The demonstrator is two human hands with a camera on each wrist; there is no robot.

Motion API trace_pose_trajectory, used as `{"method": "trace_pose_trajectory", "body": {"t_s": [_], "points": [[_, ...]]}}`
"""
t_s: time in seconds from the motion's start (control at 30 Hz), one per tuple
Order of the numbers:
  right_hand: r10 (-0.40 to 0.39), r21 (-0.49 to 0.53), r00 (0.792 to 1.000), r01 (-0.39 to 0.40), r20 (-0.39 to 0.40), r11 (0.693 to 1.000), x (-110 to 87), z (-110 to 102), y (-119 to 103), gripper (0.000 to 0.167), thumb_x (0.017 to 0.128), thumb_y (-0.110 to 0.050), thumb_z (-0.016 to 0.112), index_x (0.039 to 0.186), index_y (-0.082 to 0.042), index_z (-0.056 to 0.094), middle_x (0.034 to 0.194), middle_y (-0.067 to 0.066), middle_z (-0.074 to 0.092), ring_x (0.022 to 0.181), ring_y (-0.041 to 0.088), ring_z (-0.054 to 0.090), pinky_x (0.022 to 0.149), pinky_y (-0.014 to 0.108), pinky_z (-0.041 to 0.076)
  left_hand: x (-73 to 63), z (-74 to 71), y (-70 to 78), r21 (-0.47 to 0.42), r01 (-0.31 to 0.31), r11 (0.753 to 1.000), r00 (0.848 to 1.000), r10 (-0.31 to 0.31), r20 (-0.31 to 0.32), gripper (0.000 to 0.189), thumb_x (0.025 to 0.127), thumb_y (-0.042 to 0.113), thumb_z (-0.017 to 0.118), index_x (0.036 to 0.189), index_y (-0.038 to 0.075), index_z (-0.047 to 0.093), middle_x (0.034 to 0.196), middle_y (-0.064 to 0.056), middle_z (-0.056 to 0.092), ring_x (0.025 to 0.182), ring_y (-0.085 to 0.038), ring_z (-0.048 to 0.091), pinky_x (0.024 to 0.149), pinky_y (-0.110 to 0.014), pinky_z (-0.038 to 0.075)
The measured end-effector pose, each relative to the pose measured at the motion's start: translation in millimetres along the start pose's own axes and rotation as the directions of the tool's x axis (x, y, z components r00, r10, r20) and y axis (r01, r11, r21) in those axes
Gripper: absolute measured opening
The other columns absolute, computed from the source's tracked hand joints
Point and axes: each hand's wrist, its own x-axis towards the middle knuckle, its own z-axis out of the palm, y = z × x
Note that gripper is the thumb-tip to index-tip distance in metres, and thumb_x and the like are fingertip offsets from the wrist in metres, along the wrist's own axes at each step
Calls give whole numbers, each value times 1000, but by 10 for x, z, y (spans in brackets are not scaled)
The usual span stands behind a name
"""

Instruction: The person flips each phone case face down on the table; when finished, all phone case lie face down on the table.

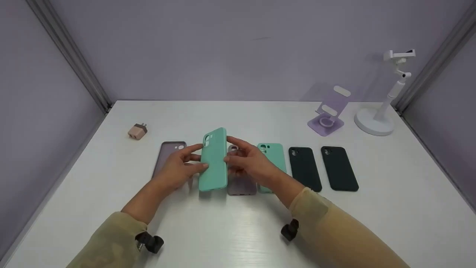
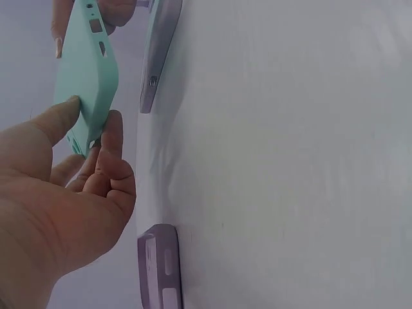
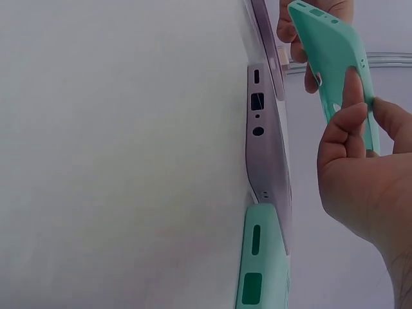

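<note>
Both hands hold one mint-green phone case point(image 1: 213, 160) up off the white surface point(image 1: 238, 230), roughly upright, camera cutout at the top, in front of the row of cases. Left hand point(image 1: 178, 169) pinches its left edge w/ thumb and fingers curled round it; right hand point(image 1: 250, 160) pinches the right edge the same way.

To do this well, I'd judge: keep grips on the long edges, not the back, since the case looks soft and would flex or twist if squeezed mid-panel. Keep both pinches level so it doesn't rotate. Hold it clear of the purple case point(image 1: 241, 182) lying right under it, and of the second mint case point(image 1: 273, 160) just beside the right wrist, so a forearm doesn't drag them.

Others in the row: a purple case at far left point(image 1: 168, 152) behind the left hand, two black cases point(image 1: 305, 167) point(image 1: 339, 168) to the right. Well apart: a small charger plug point(image 1: 137, 131), a lilac phone stand point(image 1: 329, 111), a white clamp stand point(image 1: 383, 108).

Hard to make out:
- whether the held case is empty or has a phone in it – only back and edge show.
- most of the purple case under the hands, hidden in head view; right wrist view shows its port edge point(image 3: 261, 116).
- left wrist view cuts the held case point(image 2: 87, 71) at the top; fingertip contact on the far side isn't visible.
- lower end of second mint case, covered by the right forearm.
</note>
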Motion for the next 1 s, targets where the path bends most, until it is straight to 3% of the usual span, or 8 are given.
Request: {"method": "trace_pose_trajectory", "body": {"t_s": [0.27, 0.67, 0.83, 1.0], "points": [[-44, -47, 998, 42, -34, 998, 12, 17, -1, 72, 102, -11, 73, 165, -24, 40, 118, 11, 70, 112, 25, 69, 102, 40, 55, 9, -26, 8, 62, -9, 998, 999, 11, -32, 72, 96, 24, 81, 161, 21, 49, 133, -12, 65, 120, -27, 63, 92, -35, 53], [-90, -226, 995, 80, -35, 971, 40, 51, 22, 73, 101, -7, 73, 165, -14, 38, 121, 12, 67, 108, 23, 70, 96, 40, 58, -1, -59, 25, 120, -14, 993, 999, 19, -41, 72, 96, 22, 82, 160, 20, 49, 135, -12, 64, 112, -27, 64, 89, -35, 53], [-87, -362, 995, 66, -44, 930, 48, 67, 5, 77, 98, -12, 77, 165, -16, 39, 119, 5, 69, 106, 20, 68, 86, 33, 58, -4, -76, 12, 147, -36, 988, 999, 41, -32, 72, 96, 22, 82, 160, 18, 49, 138, -11, 63, 111, -27, 62, 91, -37, 52], [-78, -472, 996, 47, -46, 880, 59, 84, 9, 83, 95, -14, 81, 166, -18, 38, 118, 1, 69, 108, 18, 65, 95, 33, 55, 2, -79, -23, 179, -43, 983, 998, 49, -32, 72, 96, 22, 82, 160, 18, 49, 138, -11, 63, 106, -27, 61, 87, -36, 52]]}}
